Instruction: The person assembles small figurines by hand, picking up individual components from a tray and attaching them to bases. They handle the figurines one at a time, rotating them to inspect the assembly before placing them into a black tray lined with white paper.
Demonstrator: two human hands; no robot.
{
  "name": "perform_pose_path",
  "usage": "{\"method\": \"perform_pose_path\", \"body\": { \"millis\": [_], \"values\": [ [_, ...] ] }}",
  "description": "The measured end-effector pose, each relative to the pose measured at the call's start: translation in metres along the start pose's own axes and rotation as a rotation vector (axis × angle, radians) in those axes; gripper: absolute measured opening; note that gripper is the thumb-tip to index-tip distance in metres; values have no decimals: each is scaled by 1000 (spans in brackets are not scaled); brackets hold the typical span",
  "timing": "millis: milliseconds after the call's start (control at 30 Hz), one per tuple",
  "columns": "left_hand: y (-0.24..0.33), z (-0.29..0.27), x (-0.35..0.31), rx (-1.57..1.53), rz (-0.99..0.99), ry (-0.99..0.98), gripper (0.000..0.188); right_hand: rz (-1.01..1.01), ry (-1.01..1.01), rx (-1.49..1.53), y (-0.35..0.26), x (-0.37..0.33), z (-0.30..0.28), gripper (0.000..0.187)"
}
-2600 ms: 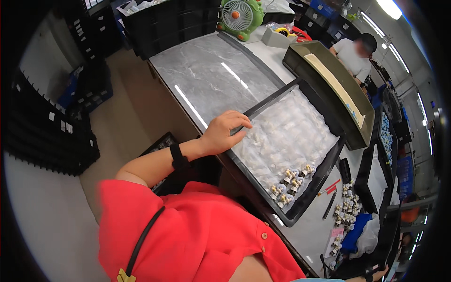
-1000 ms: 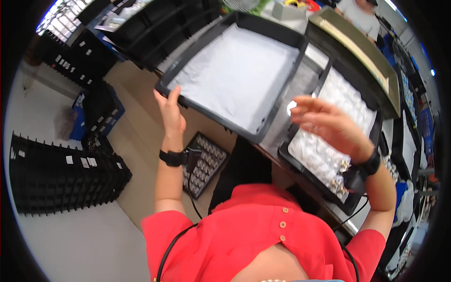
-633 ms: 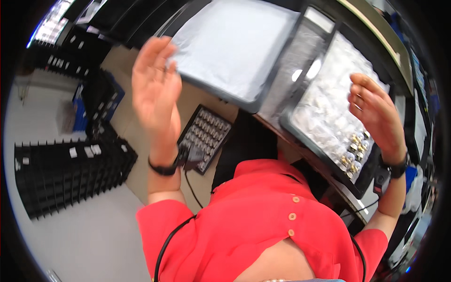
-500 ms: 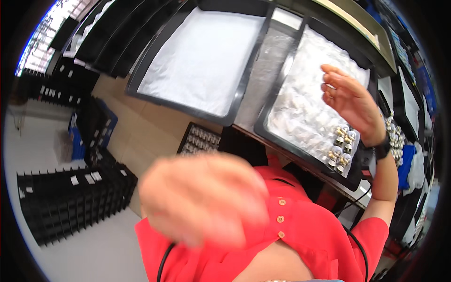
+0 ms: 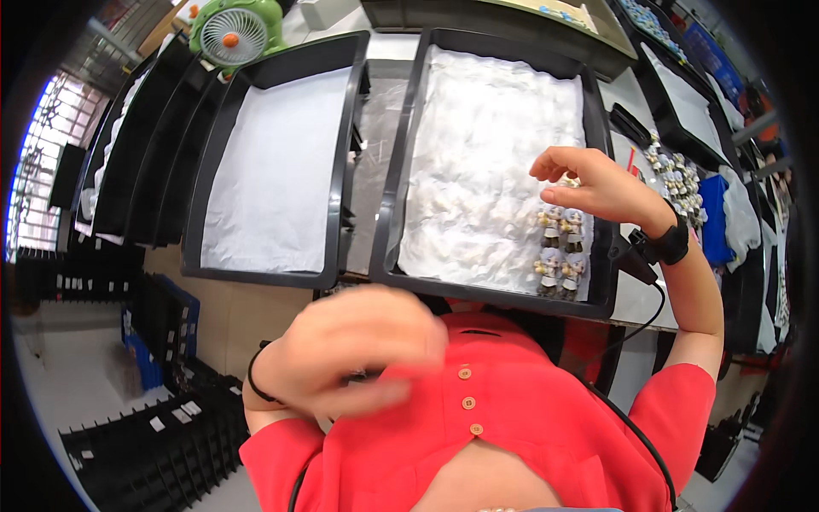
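Above the right-hand part of a black tray [image 5: 394,247] lined with crinkled white sheeting [image 5: 478,171], my right hand [image 5: 589,183] is open. Its fingers curve with a gap to the thumb, and a bit of pale-yellow figurine [image 5: 566,180] shows in that gap. Just nearer to me, several small white-haired figurines [image 5: 560,249] lie in two columns on the sheeting. My left hand [image 5: 363,341] hangs in front of my red shirt, smeared by motion. Its thumb seems apart from the fingers, but whether it holds anything is unclear.
To the left is a second black tray [image 5: 194,230] lined with smooth white sheeting. Behind it stands a green fan [image 5: 232,38]. More figurines [image 5: 678,183] are heaped right of the trays, beside a blue bin [image 5: 717,218]. Black crates [image 5: 153,448] are stacked at lower left.
My view has turned, bringing the trays lower and leftward and the fan into sight. My right hand is now lower, beside the figurines. The left hand stays blurred before my shirt.
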State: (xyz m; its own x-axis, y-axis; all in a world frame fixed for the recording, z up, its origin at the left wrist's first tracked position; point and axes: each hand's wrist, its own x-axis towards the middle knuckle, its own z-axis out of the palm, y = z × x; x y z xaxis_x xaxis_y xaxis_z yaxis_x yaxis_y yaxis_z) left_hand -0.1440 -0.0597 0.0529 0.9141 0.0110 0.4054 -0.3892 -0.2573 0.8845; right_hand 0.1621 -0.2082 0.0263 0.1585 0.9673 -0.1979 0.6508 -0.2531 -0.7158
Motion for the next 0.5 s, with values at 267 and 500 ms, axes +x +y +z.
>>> {"method": "perform_pose_path", "body": {
  "millis": [267,500],
  "values": [
    [-82,7,-7,865,-101,-306,44,103,-93,-387,33,-29,6,38],
    [-86,13,-5,824,-86,-307,42,84,-195,-414,42,-23,26,50]
  ]
}}
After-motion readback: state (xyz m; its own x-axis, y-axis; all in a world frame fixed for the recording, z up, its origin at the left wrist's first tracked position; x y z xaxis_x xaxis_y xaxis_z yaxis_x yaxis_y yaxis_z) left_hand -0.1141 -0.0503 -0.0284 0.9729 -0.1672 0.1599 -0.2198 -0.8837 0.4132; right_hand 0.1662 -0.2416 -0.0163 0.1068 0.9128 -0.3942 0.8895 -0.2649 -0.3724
